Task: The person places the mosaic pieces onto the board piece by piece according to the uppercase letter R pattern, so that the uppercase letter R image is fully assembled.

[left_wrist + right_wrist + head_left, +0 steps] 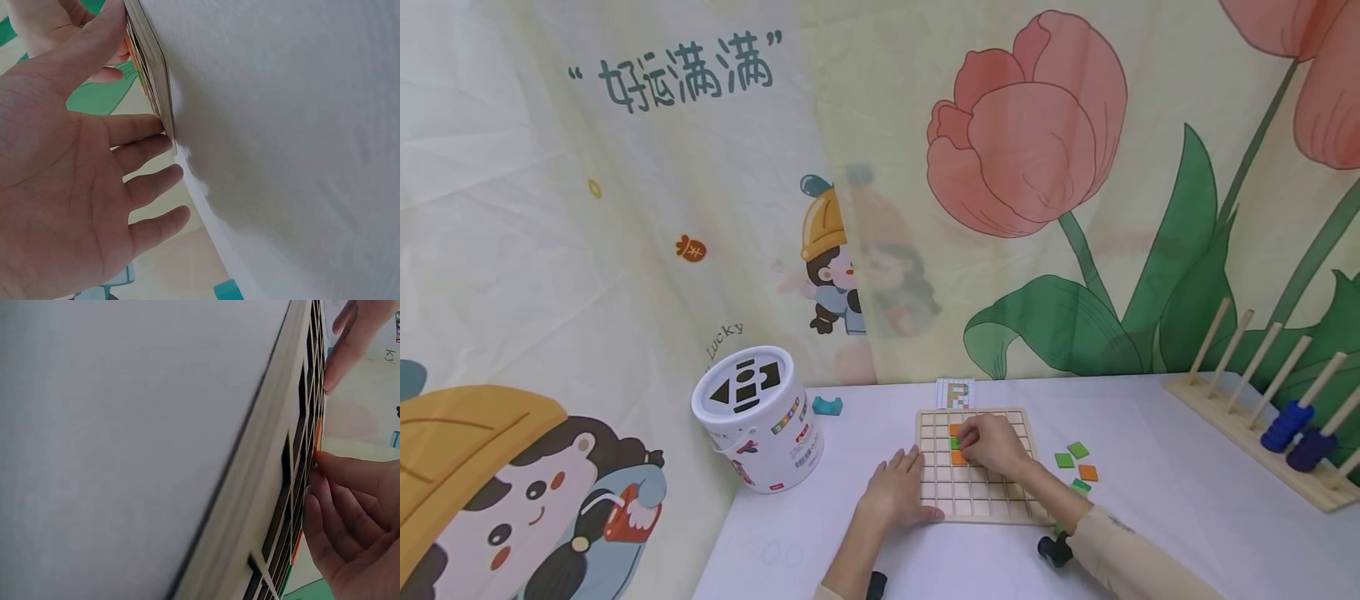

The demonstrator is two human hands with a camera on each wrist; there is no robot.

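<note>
A wooden grid board (992, 507) lies flat on the white table. My left hand (892, 492) rests along its left side, fingers straight and spread, thumb at the near left corner; the left wrist view shows the fingertips right at the board's edge (164, 94). Over the upper middle of the grid, my right hand (994, 445) bends its thumb and fingertips together close to the cells. Whether a tile is between them I cannot tell. Beside those fingertips, orange tiles (958, 457) and a green tile (955, 443) sit in one column.
Several loose green and orange tiles (1087, 473) lie right of the board. A small pattern card (955, 393) is behind it. At left stand a white bucket (775, 442) and a teal block (827, 406). A wooden peg rack (1255, 433) with blue and purple rings is at right.
</note>
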